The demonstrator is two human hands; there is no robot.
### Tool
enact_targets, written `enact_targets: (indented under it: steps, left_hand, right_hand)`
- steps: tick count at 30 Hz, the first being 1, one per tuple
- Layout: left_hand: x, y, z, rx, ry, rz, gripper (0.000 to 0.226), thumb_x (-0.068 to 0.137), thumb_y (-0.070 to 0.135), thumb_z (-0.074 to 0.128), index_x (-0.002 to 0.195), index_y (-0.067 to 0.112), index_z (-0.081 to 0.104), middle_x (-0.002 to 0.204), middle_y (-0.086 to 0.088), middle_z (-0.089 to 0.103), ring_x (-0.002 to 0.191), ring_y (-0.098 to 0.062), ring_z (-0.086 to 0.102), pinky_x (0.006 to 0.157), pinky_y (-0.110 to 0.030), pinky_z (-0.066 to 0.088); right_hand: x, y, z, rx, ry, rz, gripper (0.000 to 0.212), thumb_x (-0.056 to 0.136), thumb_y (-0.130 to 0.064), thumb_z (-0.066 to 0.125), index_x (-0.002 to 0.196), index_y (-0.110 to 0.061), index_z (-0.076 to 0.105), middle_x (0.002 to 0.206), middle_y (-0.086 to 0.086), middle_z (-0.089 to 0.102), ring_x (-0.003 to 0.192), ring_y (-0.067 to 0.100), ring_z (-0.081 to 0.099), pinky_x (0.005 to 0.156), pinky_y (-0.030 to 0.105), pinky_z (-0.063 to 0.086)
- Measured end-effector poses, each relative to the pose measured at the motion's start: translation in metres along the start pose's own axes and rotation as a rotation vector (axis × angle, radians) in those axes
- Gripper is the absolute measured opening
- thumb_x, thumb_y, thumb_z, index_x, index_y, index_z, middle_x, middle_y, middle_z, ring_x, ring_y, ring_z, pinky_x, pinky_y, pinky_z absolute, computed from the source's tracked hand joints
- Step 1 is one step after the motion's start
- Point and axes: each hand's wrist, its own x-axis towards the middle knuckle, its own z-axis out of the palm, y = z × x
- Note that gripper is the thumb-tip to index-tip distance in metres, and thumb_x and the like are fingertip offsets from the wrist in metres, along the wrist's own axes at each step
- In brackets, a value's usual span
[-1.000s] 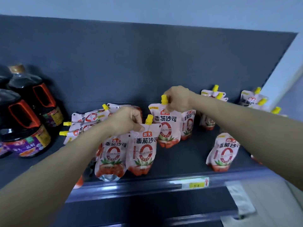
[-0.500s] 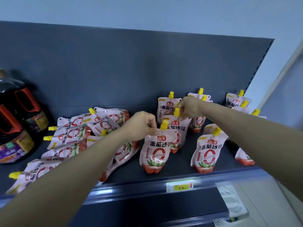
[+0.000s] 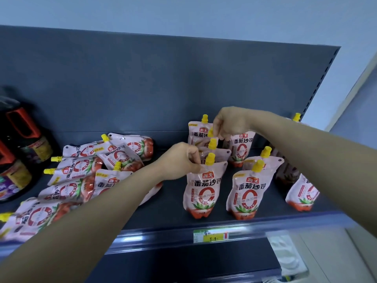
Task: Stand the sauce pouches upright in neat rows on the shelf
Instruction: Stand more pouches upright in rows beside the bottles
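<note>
Bottles (image 3: 20, 152): 2, dark, far left on the shelf (image 3: 169, 209)
Fallen pouches (image 3: 81, 170): heaped flat beside the bottles
Left hand (image 3: 179, 160): pinches the top of the front pouch (image 3: 202, 193), upright
Right hand (image 3: 230, 123): pinches the top of the rear pouch (image 3: 240, 150), upright

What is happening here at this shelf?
A person is arranging goods on the shelf. The left hand pinches the top of the front pouch beside its yellow cap, and the right hand grips the top of a back pouch. More upright pouches stand in rows on the right; the pile of pouches on the left lies flat, not yet sorted.
</note>
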Motion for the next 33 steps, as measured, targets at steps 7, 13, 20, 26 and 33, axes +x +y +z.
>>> enact_targets:
  steps: [7, 13, 20, 26, 33]
  left_hand:
    - [-0.015, 0.005, -0.005, 0.029, -0.101, 0.011, 0.013, 0.076, 0.016, 0.073, 0.082, 0.005, 0.067, 0.080, -0.002, 0.068, 0.069, -0.008, 0.059, 0.071, -0.027, 0.053]
    - [-0.023, 0.016, -0.027, 0.017, -0.129, -0.004, 0.008, 0.079, 0.025, 0.070, 0.084, 0.018, 0.069, 0.086, 0.003, 0.069, 0.078, -0.005, 0.061, 0.078, -0.023, 0.050]
    - [-0.038, 0.014, -0.079, 0.083, 0.231, -0.019, 0.008, 0.081, 0.013, 0.068, 0.087, 0.014, 0.063, 0.091, -0.002, 0.066, 0.083, -0.015, 0.060, 0.082, -0.030, 0.048]
    - [-0.060, 0.009, -0.120, 0.198, 0.509, 0.056, 0.014, 0.081, 0.015, 0.069, 0.090, 0.019, 0.059, 0.093, 0.006, 0.060, 0.093, -0.014, 0.058, 0.086, -0.022, 0.043]
    - [-0.092, -0.038, -0.142, 0.264, 0.424, -0.133, 0.023, 0.080, 0.015, 0.070, 0.101, 0.013, 0.062, 0.102, 0.002, 0.060, 0.098, -0.014, 0.056, 0.084, -0.022, 0.040]
  right_hand:
    - [-0.004, -0.030, -0.009, -0.022, 0.131, -0.106, 0.019, 0.086, -0.004, 0.057, 0.097, -0.008, 0.071, 0.076, 0.001, 0.069, 0.071, 0.015, 0.065, 0.068, 0.024, 0.051]
    - [-0.010, -0.048, -0.013, -0.082, 0.177, -0.177, 0.020, 0.084, -0.006, 0.057, 0.096, -0.010, 0.073, 0.086, 0.002, 0.070, 0.088, 0.023, 0.067, 0.084, 0.034, 0.055]
    - [-0.006, -0.065, -0.015, -0.136, 0.212, -0.229, 0.029, 0.087, -0.014, 0.063, 0.116, -0.012, 0.065, 0.117, 0.006, 0.067, 0.109, 0.024, 0.061, 0.097, 0.037, 0.050]
    - [0.002, -0.097, -0.018, -0.196, 0.250, -0.305, 0.043, 0.090, -0.019, 0.061, 0.132, -0.014, 0.053, 0.131, 0.006, 0.058, 0.119, 0.027, 0.055, 0.101, 0.038, 0.046]
    - [0.014, -0.151, 0.004, -0.184, 0.193, -0.405, 0.040, 0.089, -0.015, 0.061, 0.129, -0.010, 0.055, 0.126, 0.008, 0.060, 0.116, 0.027, 0.056, 0.102, 0.039, 0.045]
